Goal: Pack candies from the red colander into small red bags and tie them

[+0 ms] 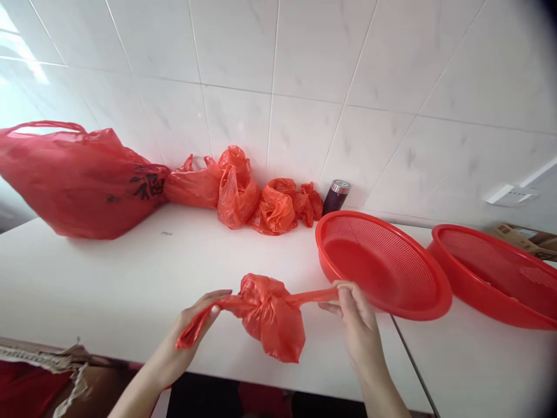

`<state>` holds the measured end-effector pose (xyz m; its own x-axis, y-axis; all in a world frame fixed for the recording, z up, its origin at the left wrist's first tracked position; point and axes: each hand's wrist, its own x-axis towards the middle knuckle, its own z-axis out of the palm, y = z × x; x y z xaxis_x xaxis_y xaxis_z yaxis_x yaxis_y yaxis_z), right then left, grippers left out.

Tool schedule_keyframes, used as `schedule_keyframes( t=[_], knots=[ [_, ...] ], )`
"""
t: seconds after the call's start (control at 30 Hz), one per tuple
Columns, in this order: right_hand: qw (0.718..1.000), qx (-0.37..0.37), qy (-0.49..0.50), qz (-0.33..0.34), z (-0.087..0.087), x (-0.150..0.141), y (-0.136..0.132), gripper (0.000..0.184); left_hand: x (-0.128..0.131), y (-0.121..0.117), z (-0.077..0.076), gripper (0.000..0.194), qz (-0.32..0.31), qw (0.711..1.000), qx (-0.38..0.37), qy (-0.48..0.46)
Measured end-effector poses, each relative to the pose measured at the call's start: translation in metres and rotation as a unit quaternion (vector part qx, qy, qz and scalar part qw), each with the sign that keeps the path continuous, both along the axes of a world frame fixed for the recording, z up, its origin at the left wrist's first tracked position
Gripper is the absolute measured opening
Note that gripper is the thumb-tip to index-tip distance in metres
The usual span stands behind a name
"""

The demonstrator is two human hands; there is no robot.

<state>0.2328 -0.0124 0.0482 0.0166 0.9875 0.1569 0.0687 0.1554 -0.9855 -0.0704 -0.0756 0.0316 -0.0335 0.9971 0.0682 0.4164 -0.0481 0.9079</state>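
Observation:
A red plastic bag, gathered and twisted at its middle, lies on the white table in front of me. My left hand is closed on one of its handles, whose loose end hangs across the palm. With fingers pinched, my right hand grips the other handle, which is stretched taut to the right. Whatever the bag contains is hidden. Just beyond my right hand stands a red plastic colander with a perforated wall.
Along the tiled wall sit a large red bag with black print and several smaller red bags. A dark flask stands behind the colander. Another red basket is at the right, near some cardboard. An open carton is at lower left.

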Motion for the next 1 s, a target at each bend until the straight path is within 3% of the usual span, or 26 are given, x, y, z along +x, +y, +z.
schedule_keyframes(
  t=[0.13, 0.3, 0.47, 0.7, 0.87, 1.0],
  knots=[
    [0.999, -0.013, -0.026, -0.02, -0.01, -0.026, 0.0, 0.032, 0.044, 0.014, -0.007, 0.036, 0.03, 0.996, 0.082, -0.024],
    [0.974, 0.004, -0.225, -0.026, -0.043, -0.069, -0.01, 0.028, 0.08, 0.043, -0.029, 0.029, 0.042, 0.99, 0.117, 0.071],
    [0.945, 0.034, -0.324, -0.018, -0.07, -0.064, 0.001, 0.029, 0.069, 0.059, -0.037, 0.015, 0.036, 0.975, 0.066, 0.209],
    [0.92, 0.063, -0.381, -0.057, -0.067, -0.036, 0.03, 0.031, 0.056, 0.072, -0.035, 0.023, -0.001, 0.961, 0.014, 0.276],
    [0.892, 0.03, -0.449, -0.044, -0.077, -0.033, 0.038, 0.029, 0.06, 0.085, -0.044, 0.022, 0.005, 0.942, -0.006, 0.336],
    [0.886, 0.011, -0.462, -0.029, -0.085, -0.034, 0.041, 0.026, 0.062, 0.092, -0.05, 0.018, 0.012, 0.934, 0.002, 0.358]
  ],
)
